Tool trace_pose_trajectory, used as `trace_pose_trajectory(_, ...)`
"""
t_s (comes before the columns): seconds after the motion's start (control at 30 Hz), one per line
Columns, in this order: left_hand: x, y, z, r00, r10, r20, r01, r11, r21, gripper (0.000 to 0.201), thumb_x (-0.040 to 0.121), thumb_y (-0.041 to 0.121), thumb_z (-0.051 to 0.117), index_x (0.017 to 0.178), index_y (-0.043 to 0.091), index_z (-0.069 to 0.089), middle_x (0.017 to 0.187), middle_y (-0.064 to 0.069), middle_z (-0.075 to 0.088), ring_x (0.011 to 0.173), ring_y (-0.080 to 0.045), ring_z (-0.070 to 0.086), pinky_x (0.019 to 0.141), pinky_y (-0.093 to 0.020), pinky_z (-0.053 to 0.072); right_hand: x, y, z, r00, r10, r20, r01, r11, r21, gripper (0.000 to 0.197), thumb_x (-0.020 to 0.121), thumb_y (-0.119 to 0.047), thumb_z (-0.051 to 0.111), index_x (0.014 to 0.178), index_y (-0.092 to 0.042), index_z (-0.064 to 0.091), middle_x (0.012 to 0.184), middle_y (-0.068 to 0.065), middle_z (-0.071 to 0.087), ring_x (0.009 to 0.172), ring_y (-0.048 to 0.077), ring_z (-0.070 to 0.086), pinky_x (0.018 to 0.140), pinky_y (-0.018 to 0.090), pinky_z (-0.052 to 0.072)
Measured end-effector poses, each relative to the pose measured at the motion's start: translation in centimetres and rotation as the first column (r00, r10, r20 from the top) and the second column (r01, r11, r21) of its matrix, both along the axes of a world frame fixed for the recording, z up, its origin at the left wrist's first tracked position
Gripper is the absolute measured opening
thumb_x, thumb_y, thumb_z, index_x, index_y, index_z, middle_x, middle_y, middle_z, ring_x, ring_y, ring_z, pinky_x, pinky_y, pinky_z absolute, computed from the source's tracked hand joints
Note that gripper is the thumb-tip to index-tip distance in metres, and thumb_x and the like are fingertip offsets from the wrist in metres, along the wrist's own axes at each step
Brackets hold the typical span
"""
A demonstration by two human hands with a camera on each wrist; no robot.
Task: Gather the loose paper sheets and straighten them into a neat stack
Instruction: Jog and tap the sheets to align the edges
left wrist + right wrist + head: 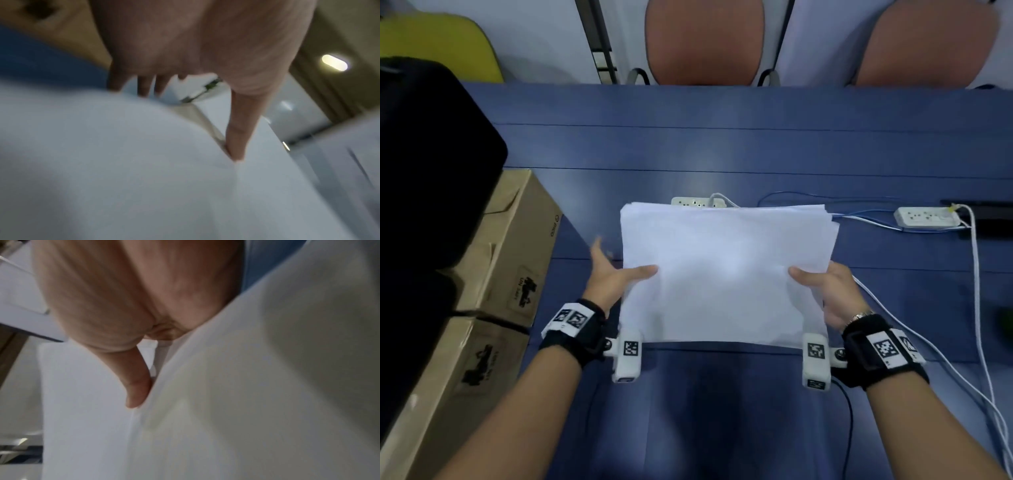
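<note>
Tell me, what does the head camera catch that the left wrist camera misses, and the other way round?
Only the head view shows the whole scene: the right hand holding the paper stack's right side, the cardboard boxes, two power strips with cables, and chairs beyond the blue table. Only the left wrist view shows, blurrily, the left fingers reaching behind the sheets and a ceiling light. Both show the left hand with its thumb pressed on top of the paper stack, whose edges are not yet flush.
</note>
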State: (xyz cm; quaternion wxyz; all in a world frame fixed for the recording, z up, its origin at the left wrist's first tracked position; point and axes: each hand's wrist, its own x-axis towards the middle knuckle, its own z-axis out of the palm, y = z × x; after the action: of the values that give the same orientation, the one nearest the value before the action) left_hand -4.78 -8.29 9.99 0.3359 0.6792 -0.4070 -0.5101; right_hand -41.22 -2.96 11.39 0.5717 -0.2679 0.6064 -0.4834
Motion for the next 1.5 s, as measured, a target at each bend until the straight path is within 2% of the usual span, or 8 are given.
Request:
trace_pose_trajectory(0.1,-0.6,0.2,-1.1,0.943,-0.074,-0.325,0.125,0.982,0.139,0.045,0.08,-0.002,0.076,0.123,0.005,0.067,0.127,-0.017,0.071,0.107,-0.032,0.073,0.091,-0.041,0.057,-0.2,0.1,-1.8,1.0,-0.028,0.011,0.027,0.999,0.043,0.028,0.082,0.004,0.071,0.109,-0.002,0.071,0.108,0.013,0.076,0.098,0.031,0.072,0.082,0.04,0.056)
trace_pose_trajectory(0.2,-1.3,-0.4,-2.1,0.973,-0.09,-0.211,0.086,0.996,-0.029,0.033,0.078,-0.01,0.074,0.108,0.006,0.075,0.113,-0.012,0.078,0.101,-0.032,0.075,0.087,-0.04,0.058,0.4,-0.4,-3.0,0.992,-0.041,-0.122,0.041,0.999,-0.003,0.022,0.081,0.001,0.074,0.102,-0.007,0.074,0.098,0.002,0.079,0.094,0.025,0.074,0.076,0.033,0.055)
trace_pose_trajectory(0.43,-0.7,-1.6,-4.0,0.928,-0.048,-0.37,-0.052,0.965,-0.256,0.032,0.062,-0.008,0.074,0.085,0.014,0.081,0.095,-0.002,0.081,0.096,-0.029,0.071,0.092,-0.043,0.056,1.1,-1.1,-4.3,0.986,-0.158,-0.054,0.133,0.939,-0.318,0.03,0.077,0.016,0.066,0.082,-0.012,0.074,0.077,-0.009,0.077,0.074,0.011,0.069,0.071,0.025,0.055)
trace_pose_trajectory(0.6,0.4,-1.5,-6.3,0.932,-0.117,-0.343,0.017,0.959,-0.282,0.044,0.051,0.003,0.084,0.094,0.009,0.076,0.099,-0.005,0.08,0.096,-0.029,0.072,0.089,-0.044,0.057,0.5,-1.4,-7.1,0.995,-0.044,-0.093,0.013,0.948,-0.319,0.04,0.065,0.015,0.063,0.086,-0.016,0.076,0.084,-0.004,0.077,0.082,0.021,0.068,0.078,0.035,0.052)
trace_pose_trajectory(0.87,-0.1,-1.9,-5.7,0.91,-0.182,-0.372,0.027,0.923,-0.384,0.048,0.058,-0.014,0.075,0.094,0.018,0.076,0.097,-0.004,0.078,0.096,-0.027,0.072,0.092,-0.047,0.055,0.6,-2.0,-6.6,0.992,-0.001,-0.129,-0.043,0.941,-0.334,0.042,0.053,0.01,0.057,0.081,-0.015,0.076,0.079,-0.007,0.073,0.083,0.02,0.064,0.079,0.034,0.049)
trace_pose_trajectory(1.17,-1.4,-1.5,-4.1,0.919,-0.15,-0.365,-0.076,0.841,-0.536,0.046,0.066,-0.008,0.078,0.106,0.014,0.073,0.102,0.0,0.08,0.097,-0.023,0.074,0.082,-0.036,0.06,2.3,-1.1,-5.4,0.957,-0.252,-0.145,0.152,0.86,-0.487,0.027,0.077,0.014,0.068,0.103,0.011,0.064,0.073,-0.014,0.074,0.072,0.008,0.067,0.067,0.021,0.053)
trace_pose_trajectory(1.33,-0.5,-1.5,-7.2,0.927,-0.116,-0.357,-0.055,0.899,-0.435,0.059,0.051,0.012,0.085,0.107,0.008,0.067,0.1,0.001,0.077,0.095,-0.02,0.072,0.083,-0.036,0.057,1.3,-0.6,-7.6,0.961,-0.166,-0.221,0.069,0.918,-0.39,0.042,0.069,0.028,0.058,0.084,-0.009,0.069,0.07,-0.016,0.072,0.07,0.005,0.065,0.068,0.021,0.051)
trace_pose_trajectory(1.5,-1.1,-2.7,-6.8,0.916,-0.17,-0.363,-0.016,0.889,-0.457,0.045,0.058,-0.003,0.08,0.102,0.005,0.071,0.094,0.001,0.08,0.09,-0.023,0.073,0.082,-0.036,0.057,1.0,-2.0,-7.2,0.967,-0.137,-0.215,0.036,0.907,-0.42,0.031,0.058,0.007,0.061,0.071,-0.02,0.071,0.066,-0.017,0.071,0.067,0.001,0.064,0.066,0.016,0.051)
